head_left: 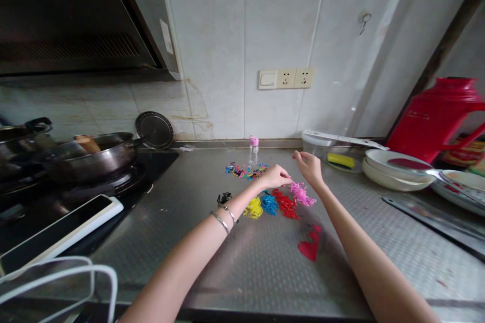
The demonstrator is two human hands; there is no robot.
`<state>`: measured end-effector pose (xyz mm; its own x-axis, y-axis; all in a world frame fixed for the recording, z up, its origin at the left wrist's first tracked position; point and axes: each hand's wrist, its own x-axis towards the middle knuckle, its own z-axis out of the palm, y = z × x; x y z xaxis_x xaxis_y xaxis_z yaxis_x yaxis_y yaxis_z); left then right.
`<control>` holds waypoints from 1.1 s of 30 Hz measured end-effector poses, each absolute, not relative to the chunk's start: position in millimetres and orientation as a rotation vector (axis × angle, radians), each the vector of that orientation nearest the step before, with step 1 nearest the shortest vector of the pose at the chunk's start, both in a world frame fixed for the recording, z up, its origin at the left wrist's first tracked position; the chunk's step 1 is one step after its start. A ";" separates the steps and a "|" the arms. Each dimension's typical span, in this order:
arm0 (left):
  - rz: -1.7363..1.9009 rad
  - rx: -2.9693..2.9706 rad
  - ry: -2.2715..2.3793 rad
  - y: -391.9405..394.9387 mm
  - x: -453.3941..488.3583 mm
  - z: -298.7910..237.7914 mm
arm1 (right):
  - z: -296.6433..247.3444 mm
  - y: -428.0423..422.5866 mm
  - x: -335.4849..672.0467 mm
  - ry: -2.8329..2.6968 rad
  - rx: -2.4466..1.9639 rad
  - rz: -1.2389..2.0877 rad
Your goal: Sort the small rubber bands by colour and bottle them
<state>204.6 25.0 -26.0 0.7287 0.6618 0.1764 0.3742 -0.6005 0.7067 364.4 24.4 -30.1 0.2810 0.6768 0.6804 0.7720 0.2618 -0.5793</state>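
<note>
My left hand (276,176), with bracelets on its wrist, is closed in a pinch just above the pink pile of small elastic bands (302,195). To its right, my right hand (308,165) is raised with its fingers pinched together. Whatever either pinch holds is too small to make out. Beside the pink bands lie piles of red bands (286,205), blue bands (269,203), yellow bands (253,208) and black bands (224,198), the black partly behind my left wrist. Mixed bands (238,170) spread around a clear bottle with a pink cap (253,151).
At left, a pan (102,154) sits on the stove near a white-edged device (64,232). Stacked bowls (394,169), a knife (428,219) and a red thermos jug (435,116) stand at right. A clear container (318,144) and a yellow item (341,160) are behind my right hand.
</note>
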 end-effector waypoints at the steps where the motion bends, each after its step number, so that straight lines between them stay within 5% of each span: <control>1: 0.545 2.307 0.801 24.3 214.7 -27.5 | -33.6 25.5 369.4 -1.412 -1.472 -0.110; 12: 0.709 2.325 0.793 30.2 237.9 -32.1 | -45.8 32.3 387.1 -1.376 -1.553 -0.088; 24: 1.276 1.851 1.184 93.3 107.8 -40.4 | -51.8 32.3 370.4 -1.538 -1.598 -0.042; 33: 1.312 1.726 1.422 100.3 40.7 -73.8 | -59.7 34.1 350.8 -1.831 -1.652 -0.033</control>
